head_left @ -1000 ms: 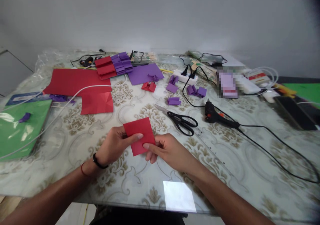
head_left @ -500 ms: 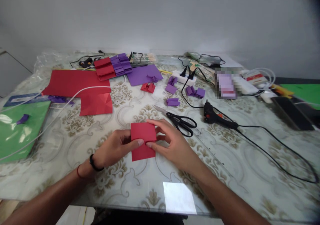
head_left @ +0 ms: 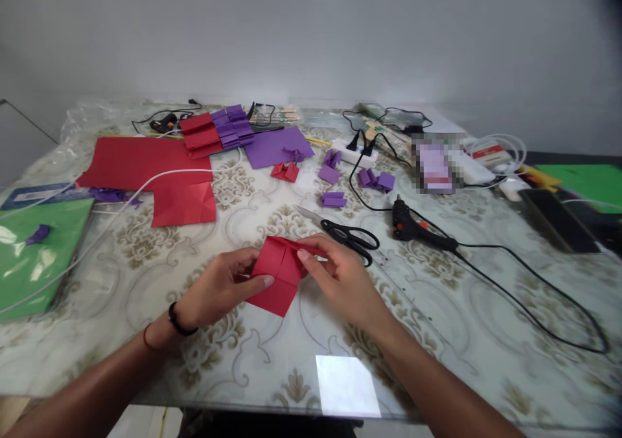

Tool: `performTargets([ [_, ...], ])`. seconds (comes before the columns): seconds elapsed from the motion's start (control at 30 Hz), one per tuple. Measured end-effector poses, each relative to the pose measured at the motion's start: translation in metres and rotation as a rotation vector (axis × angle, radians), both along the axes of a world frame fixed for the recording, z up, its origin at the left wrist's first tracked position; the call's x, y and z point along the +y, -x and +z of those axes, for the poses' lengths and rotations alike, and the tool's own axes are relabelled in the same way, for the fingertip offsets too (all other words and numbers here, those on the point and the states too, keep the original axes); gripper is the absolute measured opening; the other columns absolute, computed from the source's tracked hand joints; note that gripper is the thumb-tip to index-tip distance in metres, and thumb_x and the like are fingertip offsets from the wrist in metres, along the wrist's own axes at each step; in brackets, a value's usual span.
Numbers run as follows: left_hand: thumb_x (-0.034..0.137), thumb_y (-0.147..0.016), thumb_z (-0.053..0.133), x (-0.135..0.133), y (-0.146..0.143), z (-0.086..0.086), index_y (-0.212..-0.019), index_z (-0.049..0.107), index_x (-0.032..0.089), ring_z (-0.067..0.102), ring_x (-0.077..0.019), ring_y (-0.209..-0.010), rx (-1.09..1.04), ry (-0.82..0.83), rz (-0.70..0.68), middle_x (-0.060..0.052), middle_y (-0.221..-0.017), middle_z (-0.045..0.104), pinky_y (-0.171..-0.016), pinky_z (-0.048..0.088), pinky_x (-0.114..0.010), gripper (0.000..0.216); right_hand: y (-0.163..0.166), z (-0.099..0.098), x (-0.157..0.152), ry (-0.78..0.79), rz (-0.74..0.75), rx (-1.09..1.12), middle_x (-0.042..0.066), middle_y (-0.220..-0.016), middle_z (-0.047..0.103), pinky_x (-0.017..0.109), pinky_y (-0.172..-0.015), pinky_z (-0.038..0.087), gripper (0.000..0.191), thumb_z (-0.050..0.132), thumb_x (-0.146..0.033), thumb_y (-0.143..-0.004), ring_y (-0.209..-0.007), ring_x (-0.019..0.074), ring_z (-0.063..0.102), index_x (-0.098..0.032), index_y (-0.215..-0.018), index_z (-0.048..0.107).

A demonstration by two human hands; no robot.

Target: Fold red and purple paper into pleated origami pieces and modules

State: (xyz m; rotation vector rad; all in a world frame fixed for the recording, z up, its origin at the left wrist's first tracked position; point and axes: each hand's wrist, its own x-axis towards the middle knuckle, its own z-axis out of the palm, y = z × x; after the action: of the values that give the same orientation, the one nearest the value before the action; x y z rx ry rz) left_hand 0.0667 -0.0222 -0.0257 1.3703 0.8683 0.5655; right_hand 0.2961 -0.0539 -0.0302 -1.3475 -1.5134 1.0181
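A small square of red paper (head_left: 278,276) with fold creases lies partly lifted just above the glass table (head_left: 437,334), near its front edge. My left hand (head_left: 221,289) pinches its left side, thumb on top. From the right, my right hand (head_left: 340,276) grips the upper right flap, fingers bent around it. Both hands are closed on the paper.
Black scissors (head_left: 347,234) lie just behind my right hand, with a black glue gun (head_left: 413,227) and its cord further right. Red sheets (head_left: 146,162), a purple sheet (head_left: 276,145), folded red and purple pieces (head_left: 218,130), a power strip (head_left: 352,153) and a green sheet (head_left: 34,256) fill the back and left.
The red paper has turned from square-on to a diamond angle, and its top flap has been lifted open. My right hand slid from the paper's top edge to its right flap.
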Motion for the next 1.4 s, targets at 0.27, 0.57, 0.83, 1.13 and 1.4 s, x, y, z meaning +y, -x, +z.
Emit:
performTargets([
  [0.27, 0.033, -0.09, 0.076, -0.002, -0.002, 0.002, -0.131, 0.057, 0.019, 0.072, -0.0184, -0.083, -0.055, 0.048, 0.083, -0.004, -0.094, 0.075, -0.073, 0.058, -0.028, 0.048, 0.0, -0.004, 0.0, 0.058, -0.048, 0.025, 0.007, -0.092, 0.077, 0.037, -0.073, 0.061, 0.027, 0.062, -0.046, -0.097, -0.08, 0.0231, 0.072, -0.021, -0.093, 0.072],
  [0.57, 0.041, -0.097, 0.069, -0.001, -0.001, -0.001, -0.128, 0.062, 0.019, 0.064, -0.0137, -0.07, -0.099, 0.036, 0.101, -0.002, -0.086, 0.073, -0.063, 0.05, -0.023, 0.039, 0.005, 0.002, -0.004, 0.068, 0.041, -0.013, 0.004, -0.079, 0.072, 0.032, -0.066, 0.056, 0.02, 0.064, -0.04, -0.095, -0.075, 0.0208, 0.069, -0.022, -0.087, 0.07],
  [0.83, 0.039, -0.095, 0.072, 0.0, 0.005, -0.001, -0.104, 0.078, 0.019, 0.061, -0.0121, -0.069, -0.103, -0.071, 0.186, -0.001, -0.08, 0.072, -0.064, 0.048, -0.022, 0.023, 0.003, 0.004, -0.005, 0.02, 0.058, 0.006, 0.005, -0.103, 0.083, 0.033, -0.074, 0.06, 0.025, 0.064, -0.036, -0.096, -0.088, 0.0227, 0.075, -0.026, -0.11, 0.082],
  [1.13, 0.029, -0.097, 0.073, -0.001, 0.011, -0.001, -0.115, 0.079, 0.021, 0.076, -0.0181, -0.096, -0.269, 0.02, 0.141, -0.006, -0.105, 0.082, -0.087, 0.057, -0.025, 0.02, -0.004, 0.01, -0.004, 0.024, 0.144, 0.192, 0.005, -0.112, 0.081, 0.035, -0.083, 0.061, 0.024, 0.066, -0.027, -0.093, -0.098, 0.0221, 0.075, -0.029, -0.11, 0.082],
  [1.4, 0.026, -0.096, 0.073, 0.0, 0.004, 0.007, -0.116, 0.078, 0.021, 0.076, -0.018, -0.095, -0.192, -0.064, 0.112, -0.005, -0.103, 0.082, -0.083, 0.059, -0.024, 0.021, -0.001, 0.006, -0.004, -0.031, 0.106, 0.07, 0.005, -0.117, 0.077, 0.035, -0.087, 0.06, 0.026, 0.069, -0.021, -0.089, -0.108, 0.0228, 0.072, -0.028, -0.111, 0.08],
])
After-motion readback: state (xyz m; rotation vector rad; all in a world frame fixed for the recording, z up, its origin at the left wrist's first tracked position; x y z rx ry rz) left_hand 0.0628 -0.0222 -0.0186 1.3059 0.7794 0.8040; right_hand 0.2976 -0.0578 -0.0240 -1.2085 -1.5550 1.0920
